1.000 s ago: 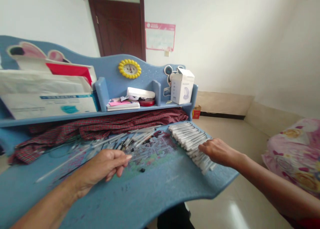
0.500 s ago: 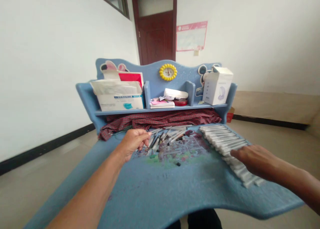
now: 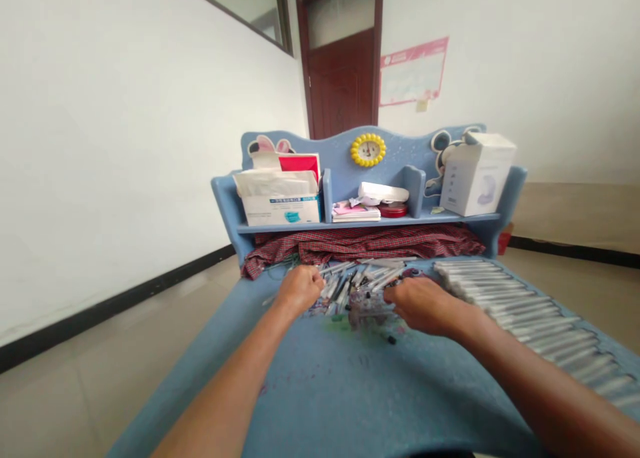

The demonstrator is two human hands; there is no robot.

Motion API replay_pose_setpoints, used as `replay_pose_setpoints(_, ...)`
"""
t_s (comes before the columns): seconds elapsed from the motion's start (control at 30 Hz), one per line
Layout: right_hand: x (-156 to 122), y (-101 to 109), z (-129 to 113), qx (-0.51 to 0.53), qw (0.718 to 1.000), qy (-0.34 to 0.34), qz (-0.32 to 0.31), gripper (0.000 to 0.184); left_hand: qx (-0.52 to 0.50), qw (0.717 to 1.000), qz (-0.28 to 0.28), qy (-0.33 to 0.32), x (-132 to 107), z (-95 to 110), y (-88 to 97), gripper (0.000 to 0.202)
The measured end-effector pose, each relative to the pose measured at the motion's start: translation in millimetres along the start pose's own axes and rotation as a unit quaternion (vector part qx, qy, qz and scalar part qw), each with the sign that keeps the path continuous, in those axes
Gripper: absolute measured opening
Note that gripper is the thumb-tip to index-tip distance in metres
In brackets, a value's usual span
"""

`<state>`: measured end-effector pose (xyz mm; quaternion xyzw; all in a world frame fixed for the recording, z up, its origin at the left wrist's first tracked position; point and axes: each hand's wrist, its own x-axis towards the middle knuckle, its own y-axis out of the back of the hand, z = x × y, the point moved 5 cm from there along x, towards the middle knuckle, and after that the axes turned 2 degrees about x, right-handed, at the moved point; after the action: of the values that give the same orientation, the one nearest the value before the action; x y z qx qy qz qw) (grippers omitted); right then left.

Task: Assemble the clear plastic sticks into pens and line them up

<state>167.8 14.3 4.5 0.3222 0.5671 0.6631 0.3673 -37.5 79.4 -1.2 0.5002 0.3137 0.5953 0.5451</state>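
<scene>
Scattered pen parts, clear tubes point(image 3: 345, 286) and small black caps, lie in a loose pile at the back middle of the blue desk point(image 3: 345, 385). At the pile's left edge, my left hand point(image 3: 300, 290) is closed; what its fingers hold is hidden. My right hand point(image 3: 423, 305) is at the pile's right side, its fingers pinched together near some dark pieces, and I cannot make out what is in them. A long row of pens point(image 3: 525, 311) lies side by side on the right, partly behind my right forearm. One black cap point(image 3: 391, 340) sits alone nearer me.
A shelf point(image 3: 365, 226) along the desk's back carries a mask box point(image 3: 283, 208), papers, a red tin point(image 3: 393, 210) and a white box point(image 3: 477, 178). Checked cloth point(image 3: 360, 243) is bunched beneath it. A yellow flower-shaped clock point(image 3: 368, 150) is on the backboard.
My right hand has moved left from the pen row to the loose pile. My left hand stays closed at the pile's left edge. The view has turned slightly left.
</scene>
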Motion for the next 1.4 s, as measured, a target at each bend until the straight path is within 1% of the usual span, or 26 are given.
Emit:
replay_pose_setpoints(0.1, 23, -4, -7, 0.02, 1.0, 0.003, 0.021, 0.023, 0.04, 0.999, -0.009, -0.002, 0, -3, -0.5, 0.018)
replay_pose_setpoints(0.2, 32, -14, -5, 0.041, 0.997, -0.016, 0.061, 0.024, 0.052, 0.998, -0.017, 0.006, -1, -6, -0.6, 0.016)
replay_pose_setpoints(0.33, 31, -31, 3, 0.058, 0.993, -0.027, 0.094, 0.027, 0.058, 0.998, -0.017, 0.024, -2, -8, -1.9, 0.017)
replay_pose_setpoints(0.4, 30, -35, 6, 0.063, 0.992, -0.026, 0.11, 0.028, 0.063, 0.998, -0.019, 0.017, -3, -5, -5.8, 0.018)
replay_pose_setpoints(0.53, 28, -37, 8, 0.058, 0.99, -0.018, 0.131, 0.028, 0.078, 0.996, -0.047, -0.024, -10, 8, -18.5, 0.018)
replay_pose_setpoints(0.6, 27, -35, 8, 0.055, 0.988, -0.016, 0.14, 0.028, 0.1, 0.994, -0.047, -0.027, -12, 13, -19.7, 0.017)
replay_pose_setpoints(0.67, 26, -33, 8, 0.053, 0.987, -0.017, 0.149, 0.027, 0.136, 0.99, -0.027, -0.025, -13, 15, -14.6, 0.016)
replay_pose_setpoints(0.73, 25, -33, 8, 0.054, 0.987, -0.017, 0.151, 0.026, 0.168, 0.985, -0.009, -0.022, -11, 12, -6.0, 0.016)
replay_pose_setpoints(0.8, 25, -34, 9, 0.06, 0.988, -0.02, 0.144, 0.026, 0.187, 0.982, -0.007, -0.001, -8, 2, 2.9, 0.018)
replay_pose_setpoints(0.9, 25, -36, 10, 0.062, 0.988, -0.022, 0.141, 0.026, 0.188, 0.981, -0.004, 0.051, -3, -17, 15.2, 0.019)
replay_pose_setpoints(1.0, 24, -37, 10, 0.059, 0.986, -0.015, 0.154, 0.027, 0.17, 0.983, -0.019, 0.068, 0, -29, 19.3, 0.018)
replay_pose_setpoints(1.1, 24, -38, 9, 0.058, 0.986, -0.008, 0.154, 0.026, 0.156, 0.985, -0.044, 0.065, 0, -30, 14.2, 0.017)
replay_pose_setpoints(1.3, 25, -39, 7, 0.046, 0.987, -0.005, 0.153, 0.027, 0.161, 0.984, -0.025, 0.077, -2, -25, -6.6, 0.021)
replay_pose_setpoints(1.4, 25, -40, 6, 0.044, 0.988, -0.004, 0.15, 0.026, 0.137, 0.985, -0.038, 0.1, -2, -25, -14.6, 0.024)
